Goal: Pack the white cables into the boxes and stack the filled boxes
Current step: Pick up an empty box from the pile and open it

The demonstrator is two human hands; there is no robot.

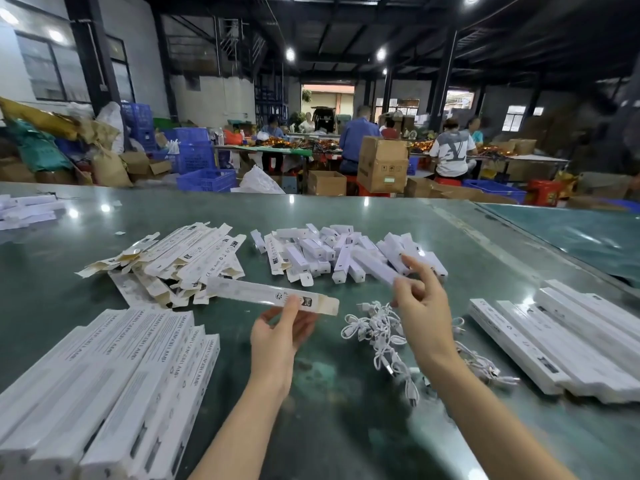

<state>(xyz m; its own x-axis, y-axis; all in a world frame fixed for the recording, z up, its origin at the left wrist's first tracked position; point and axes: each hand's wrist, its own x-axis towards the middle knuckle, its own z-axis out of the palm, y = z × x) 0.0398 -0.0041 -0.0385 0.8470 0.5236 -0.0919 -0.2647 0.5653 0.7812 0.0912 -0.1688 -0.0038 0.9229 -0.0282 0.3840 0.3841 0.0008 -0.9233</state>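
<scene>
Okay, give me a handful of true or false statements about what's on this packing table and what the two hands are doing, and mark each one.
1. The left hand holds a long flat box above the table. True.
2. The right hand grips a bundle of white cables. False: it holds a small white box; the white cables lie on the green table below it.
3. A row of filled boxes lies at the near left of the table. True.
4. The pile of flat unfolded boxes sits to the right of the small white boxes. False: it sits to their left.
5. The cables lie between the two forearms. True.
</scene>
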